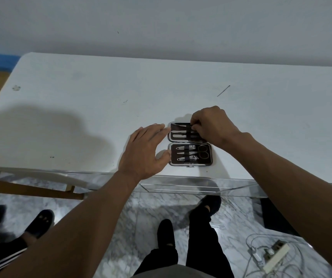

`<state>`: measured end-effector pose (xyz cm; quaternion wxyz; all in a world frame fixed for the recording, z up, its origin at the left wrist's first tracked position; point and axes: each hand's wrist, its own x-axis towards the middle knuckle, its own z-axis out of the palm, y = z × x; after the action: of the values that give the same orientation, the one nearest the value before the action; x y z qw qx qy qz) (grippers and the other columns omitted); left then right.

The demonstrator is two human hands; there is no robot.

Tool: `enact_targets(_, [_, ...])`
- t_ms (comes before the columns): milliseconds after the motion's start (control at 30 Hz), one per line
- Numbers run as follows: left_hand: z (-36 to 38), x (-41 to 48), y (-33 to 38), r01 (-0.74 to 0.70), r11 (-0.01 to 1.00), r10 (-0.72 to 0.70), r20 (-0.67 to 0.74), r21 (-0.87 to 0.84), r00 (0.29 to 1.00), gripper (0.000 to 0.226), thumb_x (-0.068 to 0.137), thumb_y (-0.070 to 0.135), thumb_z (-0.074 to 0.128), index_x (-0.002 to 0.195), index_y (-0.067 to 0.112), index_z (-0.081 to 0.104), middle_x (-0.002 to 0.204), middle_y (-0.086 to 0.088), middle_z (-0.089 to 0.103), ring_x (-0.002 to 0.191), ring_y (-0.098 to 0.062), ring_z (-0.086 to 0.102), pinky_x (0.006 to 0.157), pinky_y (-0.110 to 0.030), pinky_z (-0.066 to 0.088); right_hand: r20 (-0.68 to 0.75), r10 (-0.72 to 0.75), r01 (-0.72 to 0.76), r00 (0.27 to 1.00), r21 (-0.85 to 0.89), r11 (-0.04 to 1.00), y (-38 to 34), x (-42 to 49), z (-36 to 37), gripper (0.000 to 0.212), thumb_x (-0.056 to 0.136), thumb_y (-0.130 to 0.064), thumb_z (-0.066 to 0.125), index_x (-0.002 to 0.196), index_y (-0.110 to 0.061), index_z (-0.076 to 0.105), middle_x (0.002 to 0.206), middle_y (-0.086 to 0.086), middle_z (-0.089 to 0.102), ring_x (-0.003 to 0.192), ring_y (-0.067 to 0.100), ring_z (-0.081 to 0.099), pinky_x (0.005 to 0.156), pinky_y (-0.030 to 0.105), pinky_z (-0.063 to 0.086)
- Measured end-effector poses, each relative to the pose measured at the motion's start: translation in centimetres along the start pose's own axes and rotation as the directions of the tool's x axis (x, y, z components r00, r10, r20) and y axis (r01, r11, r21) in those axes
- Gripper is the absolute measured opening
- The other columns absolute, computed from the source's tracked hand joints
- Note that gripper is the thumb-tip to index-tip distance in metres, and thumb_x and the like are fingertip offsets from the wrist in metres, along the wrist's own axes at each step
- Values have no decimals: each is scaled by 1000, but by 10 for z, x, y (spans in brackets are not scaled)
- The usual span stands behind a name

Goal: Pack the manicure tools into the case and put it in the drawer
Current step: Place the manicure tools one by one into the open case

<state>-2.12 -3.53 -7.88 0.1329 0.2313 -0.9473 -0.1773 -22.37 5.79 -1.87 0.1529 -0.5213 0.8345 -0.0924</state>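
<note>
A small dark manicure case (190, 163) lies open flat on the white table (80, 109) near its front edge. The near half holds scissors (202, 154), clippers and slim metal tools under an elastic strap. In the far half lie a metal file (179, 135) and another thin tool. My right hand (211, 125) rests over the far half's right end, fingers pinched on a thin tool at the strap. My left hand (145, 151) lies flat, fingers spread, touching the case's left side. A clear acrylic drawer (201, 187) sticks out under the table edge below the case.
A thin dark stick (223, 90) lies on the table further back right. A wooden chair (30, 187) stands at the left. Another person's feet (16, 219) are at lower left. A power strip with cables (275, 255) lies on the marble floor at right.
</note>
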Motion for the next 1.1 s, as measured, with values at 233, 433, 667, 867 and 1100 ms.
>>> enact_targets(233, [-1, 0, 0, 1, 1000, -1, 4, 0, 1000, 62, 84, 48, 45, 140, 24, 47, 145, 6, 47, 136, -12, 37, 115, -35, 21, 7, 0, 0, 1000, 13, 1000, 1, -2, -2, 16, 88, -13, 57, 94, -11, 72, 95, 11, 71, 91, 30, 61, 75, 32, 45])
enact_targets(433, [-1, -1, 1, 5, 1000, -5, 3, -9, 1000, 61, 84, 48, 45, 140, 25, 47, 144, 6, 47, 136, -12, 37, 115, -36, 21, -102, -3, 7, 995, 42, 999, 7, -5, -8, 16, 89, -13, 55, 91, -9, 71, 91, 9, 72, 89, 29, 63, 75, 31, 44])
enact_targets(667, [1, -1, 0, 7, 1000, -7, 15, 1, 1000, 61, 84, 47, 46, 141, 25, 46, 146, 6, 45, 137, -12, 36, 115, -35, 19, -144, 228, -228, 963, 15, 973, 47, 5, -11, 45, 86, 1, 50, 130, -6, 55, 127, 19, 56, 116, 36, 55, 94, 36, 43])
enact_targets(867, [-1, 0, 0, 8, 1000, -8, 21, 9, 1000, 62, 83, 45, 48, 141, 25, 46, 146, 6, 45, 136, -12, 37, 115, -33, 19, -11, 230, -230, 973, -100, 968, 56, 22, -12, 67, 81, 4, 54, 145, -5, 33, 149, 21, 33, 130, 41, 40, 107, 44, 39])
enact_targets(1100, [-2, 1, 0, 8, 1000, -9, 38, 19, 999, 62, 83, 46, 47, 141, 25, 46, 146, 6, 45, 136, -12, 38, 115, -33, 20, -46, 123, -131, 991, -298, 946, 62, 38, -21, 35, 82, 8, 47, 114, 3, 57, 122, 18, 58, 109, 39, 54, 95, 38, 42])
